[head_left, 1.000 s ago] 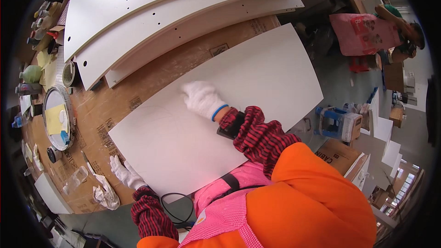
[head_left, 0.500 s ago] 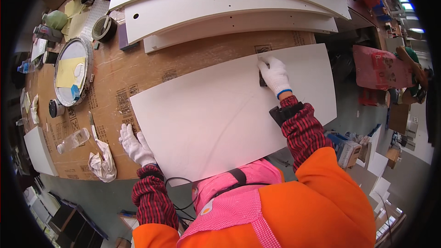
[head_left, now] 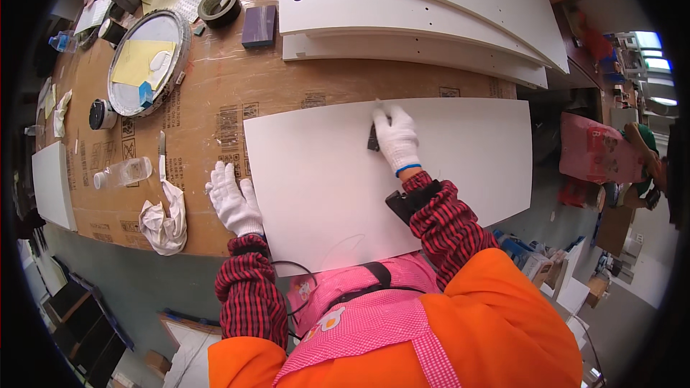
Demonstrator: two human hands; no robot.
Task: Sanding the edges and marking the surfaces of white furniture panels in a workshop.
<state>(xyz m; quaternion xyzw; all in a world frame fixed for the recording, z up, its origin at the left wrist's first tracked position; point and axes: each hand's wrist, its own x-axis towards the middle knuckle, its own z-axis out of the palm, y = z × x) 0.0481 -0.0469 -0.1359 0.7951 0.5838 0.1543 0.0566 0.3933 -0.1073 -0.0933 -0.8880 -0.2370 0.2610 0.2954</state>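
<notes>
White smooth rectangular panel [head_left: 316, 179] rests on the brown cardboard-covered bench [head_left: 287, 75], its near edge at the pink checked apron [head_left: 374, 316]. Gloved in white knit, the right hand [head_left: 397, 135] grasps a small dark block [head_left: 373, 139] on the panel, toward its far edge. The left hand [head_left: 236, 199], gloved alike, is spread and unladen at the panel's left edge, near a crumpled white cloth [head_left: 162, 226].
</notes>
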